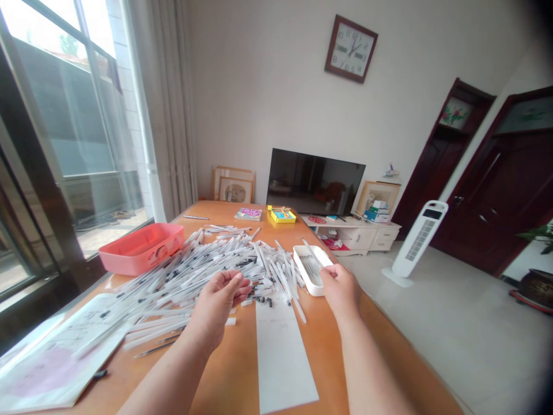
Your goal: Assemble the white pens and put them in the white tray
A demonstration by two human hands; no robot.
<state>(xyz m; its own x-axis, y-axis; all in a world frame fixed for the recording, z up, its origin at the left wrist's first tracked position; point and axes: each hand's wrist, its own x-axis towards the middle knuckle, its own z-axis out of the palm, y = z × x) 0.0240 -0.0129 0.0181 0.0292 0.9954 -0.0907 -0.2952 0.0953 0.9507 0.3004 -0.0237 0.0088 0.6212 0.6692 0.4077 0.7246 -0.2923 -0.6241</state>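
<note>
My right hand (342,289) is closed at the near end of a white tray (320,252). A clear pen (311,252) sticks out from its thumb and fingers, slanting up and left over the tray. Several more clear pens lie inside that tray. My left hand (221,302) is raised at the near side of a big heap of clear pen parts (207,259), its fingers curled in and the thumb pressed to them. What it holds, if anything, I cannot make out. Small black caps (262,300) lie between the hands, by a long white paper strip (283,357).
A red plastic box (142,249) stands left of the heap. A printed sheet (60,351) lies at the near left under some pen parts. Farther back on the wooden table (224,380) are a yellow box (283,217) and a booklet (248,214). The table's right edge runs beside the tray.
</note>
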